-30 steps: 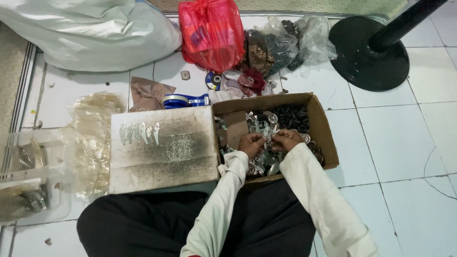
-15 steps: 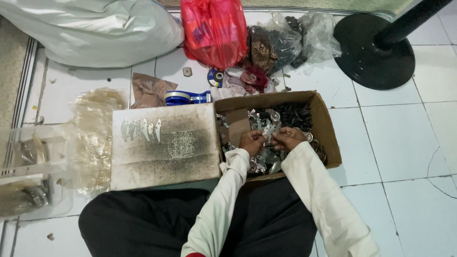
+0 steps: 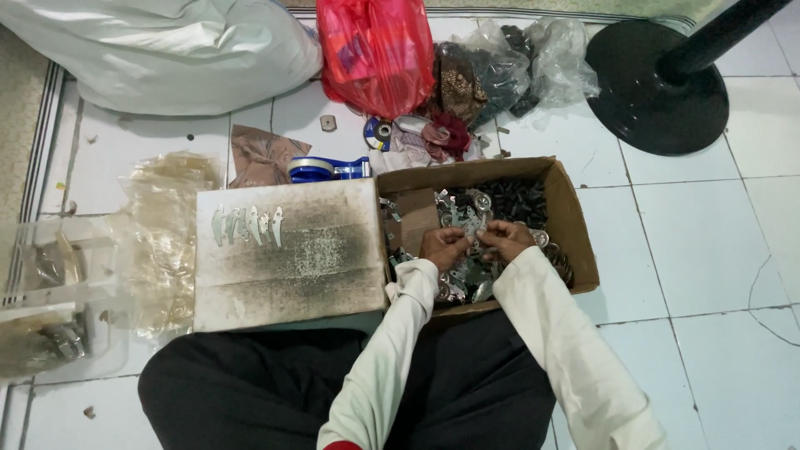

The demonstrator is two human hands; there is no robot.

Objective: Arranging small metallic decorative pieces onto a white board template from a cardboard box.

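While the person sits on the tiled floor, both hands are down inside the open cardboard box (image 3: 575, 225), the left hand (image 3: 443, 247) and right hand (image 3: 505, 240) meeting over the heap of small metal parts (image 3: 467, 218), fingers curled and pinching a piece between them, though exactly which piece is too small to tell. Just left of the box lies a sooty flat board (image 3: 292, 258) carrying a row of silvery metal pieces (image 3: 247, 225), and beyond the box sit a blue tape dispenser (image 3: 327, 169) and a red plastic bag (image 3: 377, 52).
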